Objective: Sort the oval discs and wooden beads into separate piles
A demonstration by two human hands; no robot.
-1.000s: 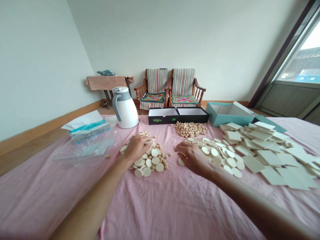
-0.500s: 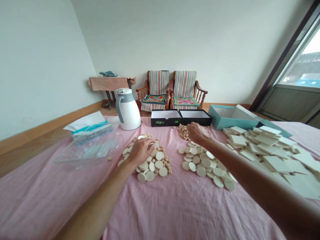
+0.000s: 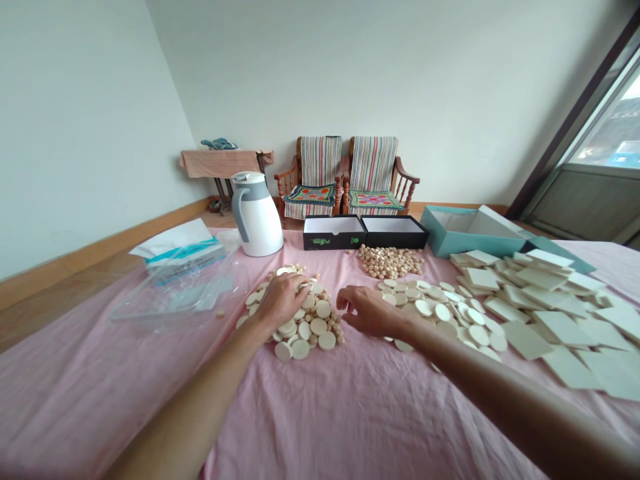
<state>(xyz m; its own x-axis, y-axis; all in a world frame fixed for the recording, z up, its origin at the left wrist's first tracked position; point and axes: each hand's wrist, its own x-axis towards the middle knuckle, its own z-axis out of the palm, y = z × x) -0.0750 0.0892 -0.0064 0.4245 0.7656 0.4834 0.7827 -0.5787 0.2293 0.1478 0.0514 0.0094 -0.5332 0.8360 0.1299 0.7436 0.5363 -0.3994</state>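
My left hand (image 3: pixel 280 300) lies palm down on a mixed heap of cream discs and small tan beads (image 3: pixel 313 323), its fingers resting loosely over the top pieces. My right hand (image 3: pixel 367 310) hovers low between that heap and a second pile of cream discs (image 3: pixel 450 313). Its fingers are curled together and point at the heap's right edge. What they pinch is hidden. A separate mound of tan beads (image 3: pixel 390 261) sits further back.
Cream square tiles (image 3: pixel 540 300) spread over the right of the pink cloth (image 3: pixel 325 413). At the back stand two open black boxes (image 3: pixel 333 233), a teal box (image 3: pixel 460 230) and a white jug (image 3: pixel 255 215). A clear plastic bag (image 3: pixel 175 297) and a tissue pack (image 3: pixel 180 250) lie at the left.
My right hand went from the disc pile out to the far bead mound, then came back beside the mixed heap. My left hand stayed on the heap.
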